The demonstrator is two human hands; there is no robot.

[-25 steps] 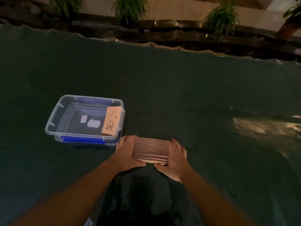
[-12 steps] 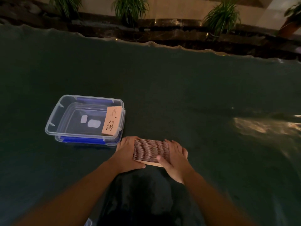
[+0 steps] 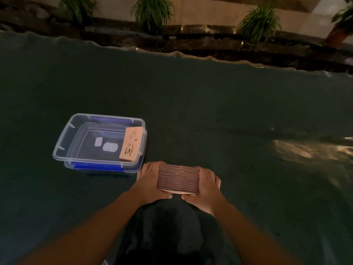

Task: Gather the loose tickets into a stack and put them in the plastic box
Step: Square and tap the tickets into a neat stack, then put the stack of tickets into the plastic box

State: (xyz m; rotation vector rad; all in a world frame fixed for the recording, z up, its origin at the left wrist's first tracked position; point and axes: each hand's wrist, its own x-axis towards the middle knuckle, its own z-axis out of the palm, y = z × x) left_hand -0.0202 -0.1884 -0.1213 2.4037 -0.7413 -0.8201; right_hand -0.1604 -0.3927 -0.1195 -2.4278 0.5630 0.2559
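- Squaring step: left hand (image 3: 150, 180) and right hand (image 3: 207, 188) clamp ticket stack (image 3: 178, 178) on edge, near table's front edge.
- Next, probably: lift stack left into plastic box (image 3: 76, 148).

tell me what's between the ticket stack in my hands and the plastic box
Nothing but a short strip of bare green tablecloth, as the head view shows. The stack sits just right of and nearer than the plastic box.
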